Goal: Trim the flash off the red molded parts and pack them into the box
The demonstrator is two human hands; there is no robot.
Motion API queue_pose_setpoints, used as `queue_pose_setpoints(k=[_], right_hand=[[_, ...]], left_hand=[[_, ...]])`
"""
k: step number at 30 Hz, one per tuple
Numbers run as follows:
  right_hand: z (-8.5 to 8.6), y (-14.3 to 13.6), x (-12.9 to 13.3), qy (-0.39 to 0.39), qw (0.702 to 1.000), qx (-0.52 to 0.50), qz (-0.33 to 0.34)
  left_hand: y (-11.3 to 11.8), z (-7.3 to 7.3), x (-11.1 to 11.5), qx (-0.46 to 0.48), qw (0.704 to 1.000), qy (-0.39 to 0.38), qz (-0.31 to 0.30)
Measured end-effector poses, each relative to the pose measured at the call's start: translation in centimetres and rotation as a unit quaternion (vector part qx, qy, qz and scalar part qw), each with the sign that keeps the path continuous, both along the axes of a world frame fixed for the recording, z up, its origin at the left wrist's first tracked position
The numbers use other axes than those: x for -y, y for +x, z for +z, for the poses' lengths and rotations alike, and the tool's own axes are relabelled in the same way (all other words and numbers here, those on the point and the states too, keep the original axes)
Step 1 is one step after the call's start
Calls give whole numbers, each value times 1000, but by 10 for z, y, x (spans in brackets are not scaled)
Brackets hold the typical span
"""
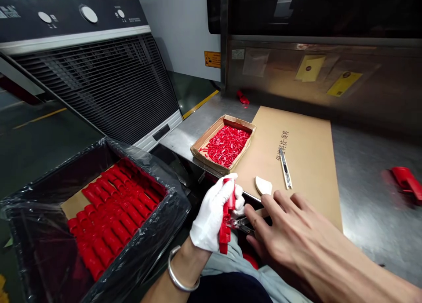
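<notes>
My left hand (209, 219), in a white glove, is closed around a red plastic part (225, 232) held upright near the table's front edge. My bare right hand (286, 232) grips a pair of cutting pliers (244, 225), whose jaws touch the side of the red part. Just behind both hands, a cardboard tray (211, 162) holds a heap of small red scraps (227, 144). A white wedge-shaped piece (263, 185) and a utility knife (285, 169) lie on the cardboard sheet (306, 140).
A box lined with black plastic (36, 254) stands at the left, with rows of red parts (112, 215) inside. On the metal table (369, 197) another red part (407, 184) lies at the right, and a small red piece (243, 97) sits at the back.
</notes>
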State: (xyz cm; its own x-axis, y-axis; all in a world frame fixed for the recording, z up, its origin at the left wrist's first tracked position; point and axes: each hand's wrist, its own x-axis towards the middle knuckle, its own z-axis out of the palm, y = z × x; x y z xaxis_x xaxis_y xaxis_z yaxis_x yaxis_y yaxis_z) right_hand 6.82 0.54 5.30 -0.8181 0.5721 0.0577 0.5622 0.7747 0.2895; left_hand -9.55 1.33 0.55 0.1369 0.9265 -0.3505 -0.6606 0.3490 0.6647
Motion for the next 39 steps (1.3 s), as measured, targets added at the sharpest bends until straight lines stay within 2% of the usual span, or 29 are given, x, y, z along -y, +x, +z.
queue_pose_setpoints(k=[6,13,19,25,30,34,39], right_hand=[[-4,-3,6,8,1000,-2,-14],[0,-5,10,8,1000,-20,-9],[-6,0,0,-18,999,-36,3],[-6,-3,5,-1,999,-26,-20],[-6,-3,3,-20,999,-29,0],[2,1,-1,-57,997,-48,17],[28,4,-2,-50,997,-47,27]], left_hand=[[3,-6,-1,-11,1000,-23,14],[2,-8,-2,22,998,-44,31],[0,-6,-1,14,999,-37,-14],[3,-7,0,-24,999,-22,-17],[6,-10,1,-16,999,-33,-32],[6,-9,0,21,997,-41,-68],[8,-10,-1,33,994,-59,-81]])
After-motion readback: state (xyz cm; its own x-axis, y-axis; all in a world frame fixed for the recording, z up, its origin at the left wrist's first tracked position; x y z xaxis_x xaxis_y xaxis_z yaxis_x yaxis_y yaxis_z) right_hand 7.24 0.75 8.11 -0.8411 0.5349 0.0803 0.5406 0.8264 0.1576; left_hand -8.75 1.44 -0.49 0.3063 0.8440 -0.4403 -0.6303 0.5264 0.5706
